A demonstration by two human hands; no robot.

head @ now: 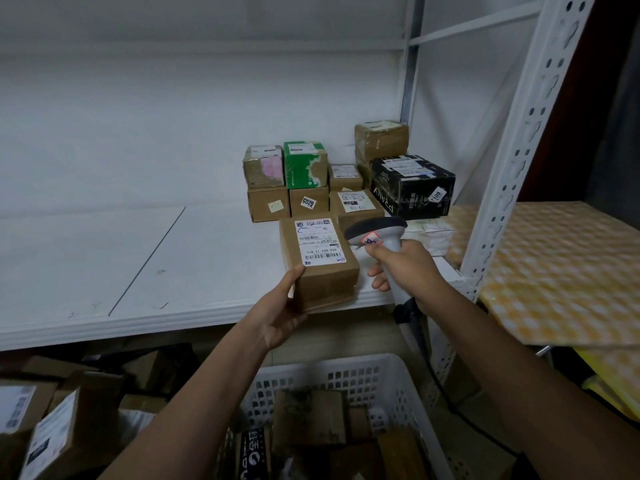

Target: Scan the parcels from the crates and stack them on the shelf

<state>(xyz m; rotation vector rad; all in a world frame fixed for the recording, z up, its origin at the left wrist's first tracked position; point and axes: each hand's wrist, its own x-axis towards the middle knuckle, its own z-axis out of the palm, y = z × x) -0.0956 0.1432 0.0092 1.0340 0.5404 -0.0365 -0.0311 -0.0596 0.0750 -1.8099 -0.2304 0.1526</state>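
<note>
Brown cardboard parcel (320,263), taped and labelled, rests at the white shelf (173,271) edge, left hand (282,313) fingers grasping its corner; right hand (403,263) clenches a smooth grey scanner (375,232), apparently corded.

I see a parcel (320,268) of brown cardboard, matt, with glossy tape around it and a white paper label (319,241); the scanner (377,233) looks like smooth grey plastic with a dark head; the shelf (138,258) is white painted metal, smooth; the crate (346,379) is white perforated plastic; the black box (412,185) looks glossy.
</note>
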